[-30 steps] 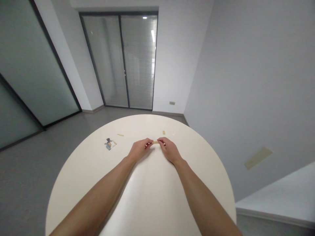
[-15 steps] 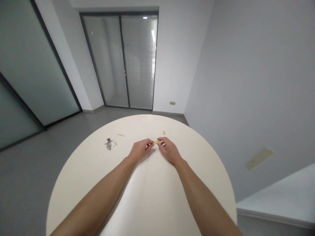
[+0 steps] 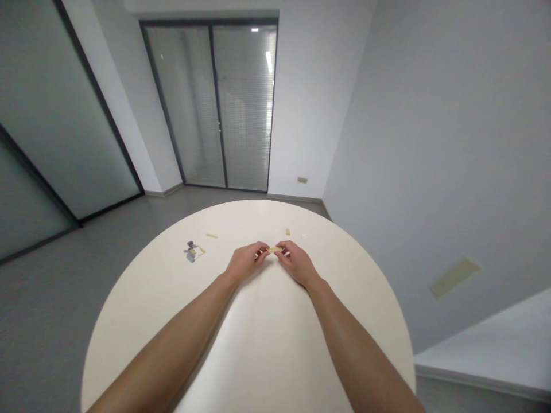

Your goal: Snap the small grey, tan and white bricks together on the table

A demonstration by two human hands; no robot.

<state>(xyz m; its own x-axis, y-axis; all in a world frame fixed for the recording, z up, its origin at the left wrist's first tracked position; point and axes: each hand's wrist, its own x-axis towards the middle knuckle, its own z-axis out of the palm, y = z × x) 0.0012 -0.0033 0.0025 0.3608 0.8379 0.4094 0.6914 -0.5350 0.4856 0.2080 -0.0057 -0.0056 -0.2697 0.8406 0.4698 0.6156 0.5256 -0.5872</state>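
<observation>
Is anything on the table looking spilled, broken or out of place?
Nothing clearly stands out. The left hand and right hand hold a small yellow piece; the mixed pile on the left looks untidy, its pieces too small to judge damage.

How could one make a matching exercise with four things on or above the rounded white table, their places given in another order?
1. Small yellow oblong piece
2. Thin pale-yellow strip
3. Small yellow rectangular piece
4. Cluster of small grey, white and yellow pieces

A. Just beyond the right hand
B. Grouped, farthest left
C. Pinched between left hand and right hand
D. Alone, beyond and left of the left hand

Pairs: 1-C; 2-D; 3-A; 4-B
</observation>
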